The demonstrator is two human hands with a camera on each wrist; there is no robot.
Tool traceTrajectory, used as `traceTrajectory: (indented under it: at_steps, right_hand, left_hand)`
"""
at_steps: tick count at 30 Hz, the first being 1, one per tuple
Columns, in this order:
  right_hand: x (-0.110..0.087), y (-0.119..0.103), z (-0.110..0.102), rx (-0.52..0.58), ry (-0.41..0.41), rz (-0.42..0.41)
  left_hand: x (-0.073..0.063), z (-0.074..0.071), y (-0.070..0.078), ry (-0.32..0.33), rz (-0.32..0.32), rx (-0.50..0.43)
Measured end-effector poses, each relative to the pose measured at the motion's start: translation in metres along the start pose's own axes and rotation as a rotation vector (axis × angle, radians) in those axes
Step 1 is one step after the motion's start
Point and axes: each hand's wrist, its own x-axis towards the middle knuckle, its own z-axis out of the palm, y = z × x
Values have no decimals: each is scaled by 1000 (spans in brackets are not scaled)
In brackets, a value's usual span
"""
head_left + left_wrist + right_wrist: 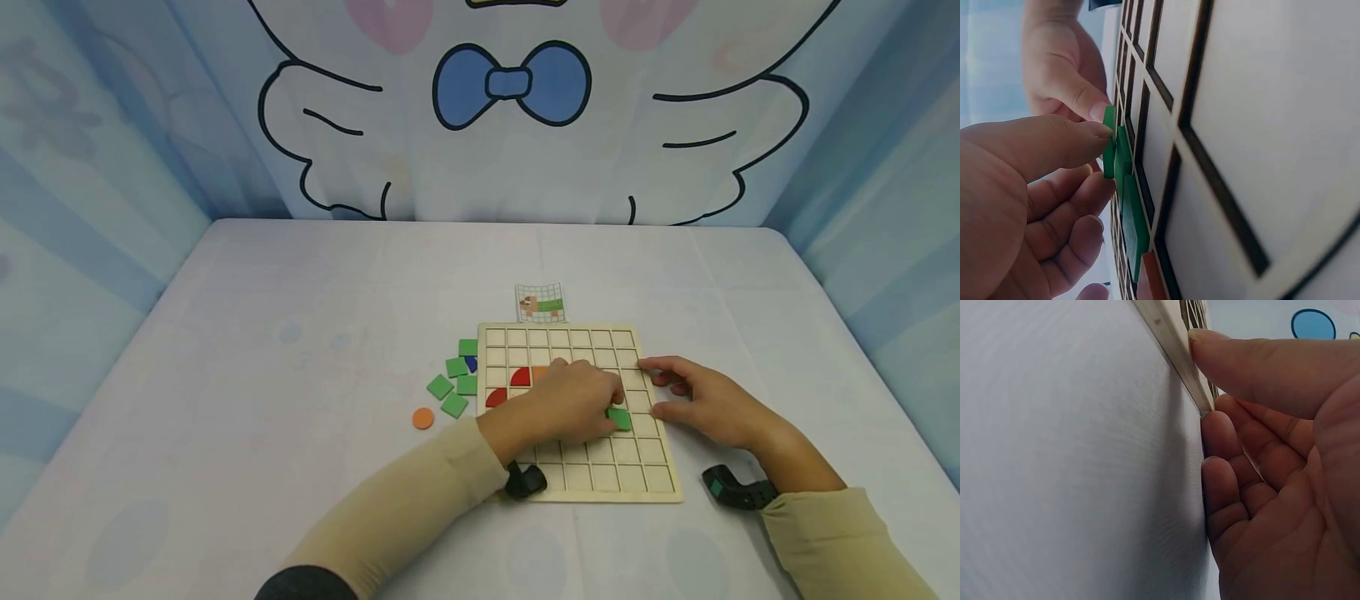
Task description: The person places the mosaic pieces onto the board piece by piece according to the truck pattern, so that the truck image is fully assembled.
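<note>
My left hand [566, 404] reaches over the wooden grid board [600, 502] and pinches a green square tile [618, 418] between thumb and fingers. In the left wrist view, the held tile [1109, 142] stands close over the grid, overlapping other green tiles [1135, 225] on it. An orange piece [1153, 278] lies beyond them. Two red rounded pieces [521, 377] sit in cells at the left, partly beside my left hand. My right hand [708, 402] touches the board's right edge, thumb tip at the rim [1175, 347] and relaxed fingers alongside it.
Left of the board lie several loose green tiles [440, 386], a blue piece [471, 364] and an orange disc [423, 418]. A small picture card [541, 303] with a gridded animal pattern lies behind the board. White cloth [300, 375] covers the table; printed curtains [510, 167] surround it.
</note>
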Motion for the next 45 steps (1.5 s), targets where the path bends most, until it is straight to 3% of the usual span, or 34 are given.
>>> traceTrajectory:
  at_steps: [29, 39, 45]
  right_hand:
    - [0, -2, 0, 5, 0, -3]
    - [1, -1, -1, -9, -3, -4]
    - [0, -2, 0, -2, -3, 6]
  left_hand:
    - [3, 2, 8, -37, -3, 38]
    - [-1, -2, 5, -13, -17, -21]
    - [-9, -8, -4, 26, -9, -68]
